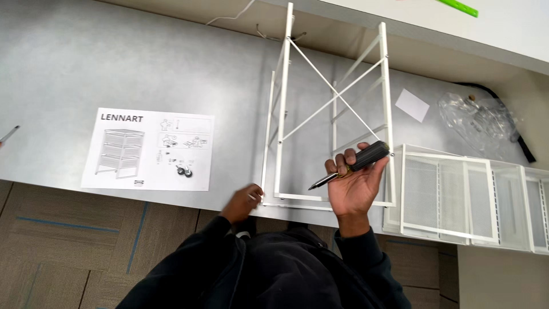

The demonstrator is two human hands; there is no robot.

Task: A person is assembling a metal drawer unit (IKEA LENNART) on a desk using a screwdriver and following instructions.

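A white metal frame [331, 91] with crossed diagonal braces lies on the grey table [114, 63]. My left hand [242, 203] pinches a small part at the frame's near left corner, by the table's front edge. My right hand [355, 186] is raised, palm up, over the frame's near right side. It grips a screwdriver [351, 165] with a black handle, whose tip points left.
An instruction sheet [148, 150] with line drawings lies at the left. White mesh drawer baskets [457, 194] stand at the right, overhanging the table's edge. A clear plastic bag [477, 120] and a small white card [412, 105] lie behind them. Carpet tiles [68, 246] cover the floor below.
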